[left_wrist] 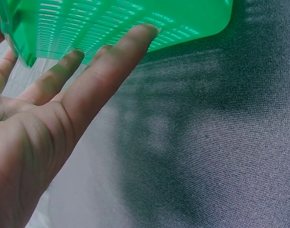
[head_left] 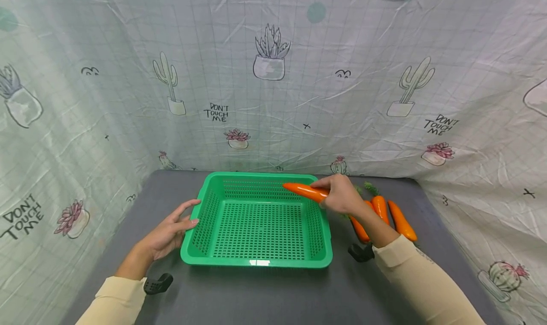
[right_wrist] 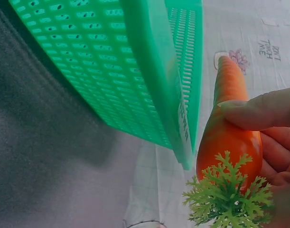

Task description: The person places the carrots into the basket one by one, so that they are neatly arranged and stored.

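Observation:
A green perforated plastic basket [head_left: 256, 262] sits on the dark table. My right hand [head_left: 342, 194] grips an orange carrot [head_left: 304, 190] over the basket's right rim, its narrow tip pointing left over the inside. In the right wrist view the thumb [right_wrist: 263, 110] presses on the carrot's side, and a frilly green top [right_wrist: 230, 197] shows at its thick end. At the basket's left side is my left hand [head_left: 171, 232], its fingers extended against the rim and outer wall. The left wrist view shows those fingers [left_wrist: 107, 76] stretched along the slotted wall.
Several more carrots [head_left: 400, 220] with green tops [head_left: 371, 188] lie on the table right of the basket, partly hidden by my right arm. A patterned curtain [head_left: 273, 101] surrounds the table [head_left: 256, 296] at the back and sides. A dark wrist mount [head_left: 158, 284] hangs by the left wrist.

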`<state>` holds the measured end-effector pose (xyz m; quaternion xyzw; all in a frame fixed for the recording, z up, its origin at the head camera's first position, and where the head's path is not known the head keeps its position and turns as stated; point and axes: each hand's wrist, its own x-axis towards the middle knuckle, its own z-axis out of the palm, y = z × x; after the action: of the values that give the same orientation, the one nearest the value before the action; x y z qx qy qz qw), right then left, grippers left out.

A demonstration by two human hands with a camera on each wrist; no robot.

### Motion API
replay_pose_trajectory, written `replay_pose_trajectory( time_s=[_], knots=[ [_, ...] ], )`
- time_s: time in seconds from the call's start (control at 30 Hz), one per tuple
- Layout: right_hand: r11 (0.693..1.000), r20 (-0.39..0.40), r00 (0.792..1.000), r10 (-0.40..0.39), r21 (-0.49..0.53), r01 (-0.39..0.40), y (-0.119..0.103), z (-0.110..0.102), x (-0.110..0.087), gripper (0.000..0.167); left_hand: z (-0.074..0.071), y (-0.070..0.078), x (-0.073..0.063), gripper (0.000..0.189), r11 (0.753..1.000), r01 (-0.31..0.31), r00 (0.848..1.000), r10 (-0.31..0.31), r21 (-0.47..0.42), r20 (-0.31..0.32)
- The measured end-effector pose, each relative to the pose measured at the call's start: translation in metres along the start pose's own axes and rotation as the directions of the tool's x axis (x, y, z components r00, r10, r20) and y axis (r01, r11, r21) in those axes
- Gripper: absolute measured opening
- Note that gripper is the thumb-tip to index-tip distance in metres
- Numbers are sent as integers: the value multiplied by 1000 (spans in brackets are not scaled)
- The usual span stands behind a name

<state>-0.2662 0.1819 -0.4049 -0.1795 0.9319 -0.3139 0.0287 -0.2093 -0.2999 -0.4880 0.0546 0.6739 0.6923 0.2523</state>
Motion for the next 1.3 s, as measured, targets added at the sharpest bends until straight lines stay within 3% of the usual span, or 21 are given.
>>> replay_pose_trajectory(
  time_s=[1.0, 1.3],
  knots=[
    [992, 67, 990, -125, 16, 124, -20, 8, 29, 60, -1, -3, 2, 65, 1000, -12, 1000, 12, -6, 2],
    [995, 86, 992, -93, 30, 90, -28, 15, 37, 61, 0, -3, 1, 66, 1000, -5, 1000, 5, -2, -6]
  ],
)
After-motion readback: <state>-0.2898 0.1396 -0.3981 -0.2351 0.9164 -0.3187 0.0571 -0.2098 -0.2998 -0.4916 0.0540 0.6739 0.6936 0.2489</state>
